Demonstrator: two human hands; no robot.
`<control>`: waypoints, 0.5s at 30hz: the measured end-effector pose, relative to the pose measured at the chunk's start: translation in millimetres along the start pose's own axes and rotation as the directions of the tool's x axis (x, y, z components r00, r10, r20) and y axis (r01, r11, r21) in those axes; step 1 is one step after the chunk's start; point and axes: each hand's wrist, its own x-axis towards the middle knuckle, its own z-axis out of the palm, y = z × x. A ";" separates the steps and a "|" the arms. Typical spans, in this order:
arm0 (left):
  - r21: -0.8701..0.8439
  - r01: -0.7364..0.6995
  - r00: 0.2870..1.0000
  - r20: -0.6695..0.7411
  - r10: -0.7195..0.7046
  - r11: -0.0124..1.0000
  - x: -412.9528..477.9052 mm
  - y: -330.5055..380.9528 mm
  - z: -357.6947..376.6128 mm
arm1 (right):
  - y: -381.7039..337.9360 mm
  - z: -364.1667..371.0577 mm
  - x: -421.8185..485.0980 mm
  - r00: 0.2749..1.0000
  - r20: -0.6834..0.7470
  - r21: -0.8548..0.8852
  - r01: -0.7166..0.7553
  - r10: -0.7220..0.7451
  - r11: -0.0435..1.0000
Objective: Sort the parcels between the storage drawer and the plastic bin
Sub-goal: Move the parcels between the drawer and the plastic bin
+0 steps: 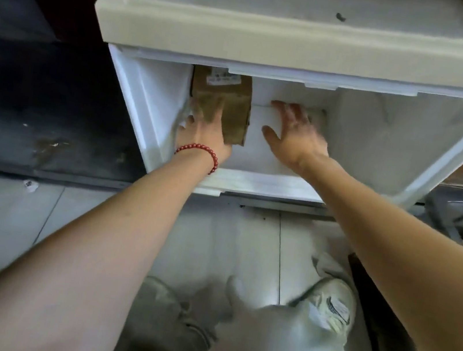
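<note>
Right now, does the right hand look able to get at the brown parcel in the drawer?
Probably yes. The right hand is open inside the drawer, beside the brown parcel, nothing between them; the left hand covers its near end.

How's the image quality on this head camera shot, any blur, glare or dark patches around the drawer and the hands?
Head view: motion blur smears the right hand, the left hand at the brown parcel less so; the parcel's label is unreadable; the white drawer looks washed out inside; the dark surface to its left is in deep shadow; the wide lens bows the drawer's edges.
</note>
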 end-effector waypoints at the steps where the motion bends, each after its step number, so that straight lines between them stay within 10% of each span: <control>1: -0.047 0.036 0.999 -0.010 -0.036 0.998 10.1 -0.6 3.6 | -1.1 3.8 10.3 1.000 0.004 -0.002 0.013 -0.013 1.000; 8: -0.222 0.032 0.991 -0.120 -0.060 0.974 45.5 -14.2 23.4 | -2.4 35.4 54.0 0.999 0.033 0.262 0.032 -0.043 0.965; 15: -0.460 0.051 0.996 -0.043 -0.079 0.887 55.1 -1.0 17.0 | -0.3 48.2 65.7 0.973 0.128 0.771 -0.220 0.193 0.597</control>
